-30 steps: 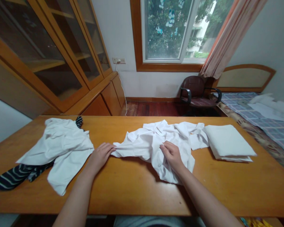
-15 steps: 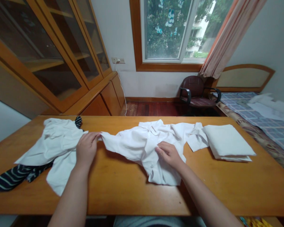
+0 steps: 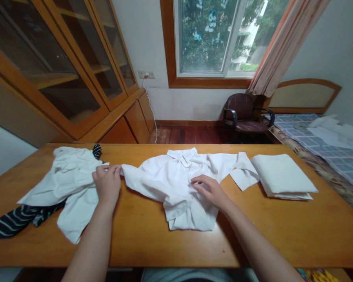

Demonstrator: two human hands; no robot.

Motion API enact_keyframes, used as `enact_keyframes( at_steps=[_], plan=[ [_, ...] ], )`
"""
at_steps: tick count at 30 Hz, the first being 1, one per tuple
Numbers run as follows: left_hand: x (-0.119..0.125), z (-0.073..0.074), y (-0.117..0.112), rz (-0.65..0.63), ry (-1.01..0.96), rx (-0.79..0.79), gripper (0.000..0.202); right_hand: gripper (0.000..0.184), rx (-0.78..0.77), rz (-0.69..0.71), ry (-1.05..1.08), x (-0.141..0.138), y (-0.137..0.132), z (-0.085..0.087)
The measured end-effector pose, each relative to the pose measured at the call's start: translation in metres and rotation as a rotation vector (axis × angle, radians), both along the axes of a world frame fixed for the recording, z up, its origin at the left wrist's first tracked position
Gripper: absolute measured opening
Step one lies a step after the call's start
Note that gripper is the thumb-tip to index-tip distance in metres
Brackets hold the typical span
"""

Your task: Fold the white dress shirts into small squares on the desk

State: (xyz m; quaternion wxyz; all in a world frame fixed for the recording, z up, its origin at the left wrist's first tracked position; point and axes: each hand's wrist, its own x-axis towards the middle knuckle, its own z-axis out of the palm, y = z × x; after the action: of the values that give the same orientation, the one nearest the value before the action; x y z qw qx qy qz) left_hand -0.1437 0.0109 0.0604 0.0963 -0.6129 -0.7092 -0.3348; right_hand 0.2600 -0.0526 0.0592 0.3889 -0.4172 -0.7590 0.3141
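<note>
A white button-up shirt (image 3: 153, 178) lies spread on the table, its collar at the far side and its lower part bunched toward me. My left hand (image 3: 107, 180) pinches the end of the shirt's left-side sleeve, pulled out straight. Over the shirt's middle hovers my right hand (image 3: 208, 190), thumb and fingers apart, with no cloth visibly gripped. The other sleeve stretches right, its cuff bent over beside a folded white cloth (image 3: 284, 174). Close by my left hand rests a second white garment (image 3: 70, 172), crumpled.
Dark striped cloth (image 3: 14, 221) sticks out from under the crumpled garment. All of this lies on a wooden table (image 3: 135, 239). Beyond it stand a glass-door cabinet (image 3: 117, 105), an office chair (image 3: 241, 111) and a bed (image 3: 329, 137). Something yellow (image 3: 320, 275) shows below the table's front right edge.
My right hand has let go of the shirt front and shifted slightly left. The shirt's body and collar have moved left and lie flatter. My left hand still pinches the sleeve.
</note>
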Motion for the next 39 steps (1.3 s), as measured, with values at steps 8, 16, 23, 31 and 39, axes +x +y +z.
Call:
enact_keyframes(
  at_steps=[8,16,23,31,39],
  plan=[
    [0.032,0.006,0.002,-0.100,-0.360,-0.076,0.029,0.086,0.173,0.192,-0.424,-0.034,-0.020,-0.006],
    [0.084,0.022,0.000,-0.455,-0.957,-0.170,0.041,0.024,0.017,-0.062,-0.112,-0.040,-0.006,-0.038],
    [0.092,0.002,-0.007,-0.575,-0.796,-0.152,0.031,0.025,-0.241,-0.619,0.436,-0.007,0.018,-0.047],
    [0.104,-0.031,-0.033,-0.456,-0.183,-0.420,0.032,0.032,-0.232,-0.653,0.423,-0.003,0.014,-0.057],
    [0.095,-0.046,-0.028,-0.442,-0.097,-0.436,0.037,0.022,-0.106,-0.390,0.260,-0.002,0.001,-0.044]
  ],
)
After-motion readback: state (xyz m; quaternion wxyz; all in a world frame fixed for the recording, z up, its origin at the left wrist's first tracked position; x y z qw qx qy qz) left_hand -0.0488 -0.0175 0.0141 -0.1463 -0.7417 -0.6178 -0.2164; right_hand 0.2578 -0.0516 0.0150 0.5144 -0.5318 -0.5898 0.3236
